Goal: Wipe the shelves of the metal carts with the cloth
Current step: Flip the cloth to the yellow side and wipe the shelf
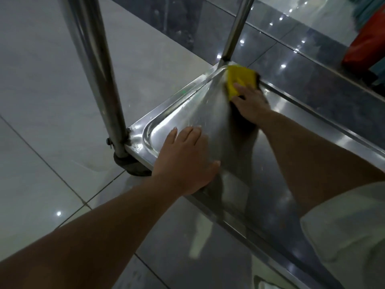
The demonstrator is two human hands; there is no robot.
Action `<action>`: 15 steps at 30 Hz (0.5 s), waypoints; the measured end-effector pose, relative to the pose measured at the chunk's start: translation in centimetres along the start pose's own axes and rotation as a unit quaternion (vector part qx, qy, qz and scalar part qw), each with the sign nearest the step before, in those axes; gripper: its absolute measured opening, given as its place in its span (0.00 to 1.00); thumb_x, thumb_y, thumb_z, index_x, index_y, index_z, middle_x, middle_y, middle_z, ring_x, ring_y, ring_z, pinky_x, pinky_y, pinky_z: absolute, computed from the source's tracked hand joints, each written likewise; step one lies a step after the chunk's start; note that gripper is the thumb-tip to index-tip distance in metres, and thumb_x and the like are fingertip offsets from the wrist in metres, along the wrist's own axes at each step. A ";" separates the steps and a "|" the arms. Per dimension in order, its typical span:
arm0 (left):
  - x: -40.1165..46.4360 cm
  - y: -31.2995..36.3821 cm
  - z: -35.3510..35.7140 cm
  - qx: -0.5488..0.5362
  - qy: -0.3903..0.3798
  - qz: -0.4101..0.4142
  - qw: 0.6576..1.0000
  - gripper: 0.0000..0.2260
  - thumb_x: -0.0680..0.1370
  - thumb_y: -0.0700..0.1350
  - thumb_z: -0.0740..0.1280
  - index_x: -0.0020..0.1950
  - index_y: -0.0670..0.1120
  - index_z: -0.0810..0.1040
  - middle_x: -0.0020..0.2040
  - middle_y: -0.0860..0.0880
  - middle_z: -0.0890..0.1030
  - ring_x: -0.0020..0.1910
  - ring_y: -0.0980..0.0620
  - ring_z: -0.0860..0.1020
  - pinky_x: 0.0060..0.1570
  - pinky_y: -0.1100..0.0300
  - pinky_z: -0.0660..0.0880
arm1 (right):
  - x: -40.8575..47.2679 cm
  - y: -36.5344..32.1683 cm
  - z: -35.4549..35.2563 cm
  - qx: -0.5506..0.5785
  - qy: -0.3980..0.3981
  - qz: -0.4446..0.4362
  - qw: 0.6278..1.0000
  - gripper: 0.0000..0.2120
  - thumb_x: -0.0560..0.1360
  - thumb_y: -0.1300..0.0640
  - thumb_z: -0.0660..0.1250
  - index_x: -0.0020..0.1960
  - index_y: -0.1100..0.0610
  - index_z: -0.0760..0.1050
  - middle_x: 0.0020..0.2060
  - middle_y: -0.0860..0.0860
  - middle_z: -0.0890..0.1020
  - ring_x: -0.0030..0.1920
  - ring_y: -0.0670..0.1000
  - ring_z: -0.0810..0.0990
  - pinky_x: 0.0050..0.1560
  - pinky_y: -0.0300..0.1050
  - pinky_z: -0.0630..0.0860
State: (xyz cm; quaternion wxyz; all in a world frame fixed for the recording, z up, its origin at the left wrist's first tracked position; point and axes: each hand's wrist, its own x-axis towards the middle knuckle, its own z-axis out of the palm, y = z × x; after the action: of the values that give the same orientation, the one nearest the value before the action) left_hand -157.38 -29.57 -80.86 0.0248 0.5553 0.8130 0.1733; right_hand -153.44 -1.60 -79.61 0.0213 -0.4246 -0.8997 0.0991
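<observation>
Two hands on the bottom shelf [260,155] of the cart. Right hand [249,100] flat, fingers straight, pressing the yellow cloth [239,78] into the far corner by the rear post [235,30]. Left hand [185,161] open, braced on the near rim.

Risks: cart sits on a caster [133,165] over glossy floor tile [41,101], so a hard push could roll it; the rounded corner crease may get skipped.

Shelf is polished, streaky stainless with a raised lip; cloth is soft and folded.
</observation>
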 end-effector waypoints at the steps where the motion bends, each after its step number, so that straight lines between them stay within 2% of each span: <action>1: 0.0 0.0 0.1 -0.007 0.004 -0.003 1.000 0.31 0.76 0.65 0.55 0.73 0.48 0.64 0.75 0.48 0.63 0.76 0.48 0.56 0.75 0.48 0.49 | 0.1 2.1 -0.4 0.000 0.004 0.065 0.998 0.26 0.79 0.41 0.53 0.76 0.40 0.54 0.78 0.50 0.52 0.76 0.60 0.52 0.75 0.59 0.50; 4: 0.0 0.0 0.3 -0.013 0.014 -0.005 1.000 0.31 0.75 0.65 0.53 0.73 0.48 0.65 0.75 0.48 0.64 0.75 0.49 0.58 0.75 0.48 0.49 | -0.7 6.2 -1.0 0.031 0.020 0.214 0.976 0.26 0.79 0.43 0.51 0.76 0.39 0.52 0.78 0.49 0.49 0.76 0.63 0.48 0.72 0.67 0.48; 6: 0.1 -0.2 0.3 -0.014 0.023 -0.007 1.000 0.31 0.75 0.65 0.54 0.72 0.48 0.66 0.74 0.48 0.65 0.75 0.49 0.58 0.74 0.48 0.50 | -1.6 6.0 -0.8 0.039 0.024 0.230 0.972 0.25 0.78 0.43 0.50 0.75 0.37 0.52 0.78 0.48 0.49 0.76 0.63 0.47 0.70 0.71 0.47; 9: 0.2 -0.3 0.2 -0.014 0.013 -0.003 1.000 0.30 0.76 0.65 0.54 0.72 0.49 0.66 0.74 0.48 0.65 0.75 0.48 0.58 0.74 0.48 0.50 | -3.8 4.3 -0.3 0.026 0.033 0.164 0.986 0.24 0.78 0.42 0.52 0.74 0.35 0.55 0.78 0.46 0.51 0.77 0.60 0.48 0.70 0.70 0.47; 12: 0.3 -0.4 -0.3 0.008 0.003 0.001 1.000 0.29 0.76 0.65 0.53 0.72 0.50 0.67 0.74 0.47 0.66 0.74 0.47 0.60 0.73 0.46 0.54 | -8.0 2.5 0.7 0.013 0.039 0.026 0.999 0.23 0.79 0.44 0.54 0.74 0.35 0.56 0.78 0.46 0.53 0.77 0.58 0.50 0.73 0.65 0.49; 15: 0.0 -0.2 -0.8 0.074 -0.012 0.060 0.995 0.27 0.78 0.63 0.48 0.72 0.54 0.68 0.70 0.46 0.70 0.69 0.43 0.66 0.68 0.44 0.60 | -13.3 1.0 1.1 0.003 0.018 -0.057 0.998 0.25 0.78 0.43 0.54 0.74 0.33 0.54 0.78 0.45 0.52 0.77 0.57 0.49 0.73 0.65 0.50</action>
State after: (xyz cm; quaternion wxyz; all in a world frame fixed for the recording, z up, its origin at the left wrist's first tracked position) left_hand -157.75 -29.84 -80.12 -0.0174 0.6055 0.7884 0.1071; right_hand -144.32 -11.37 -80.29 0.0442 -0.3743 -0.9216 0.0928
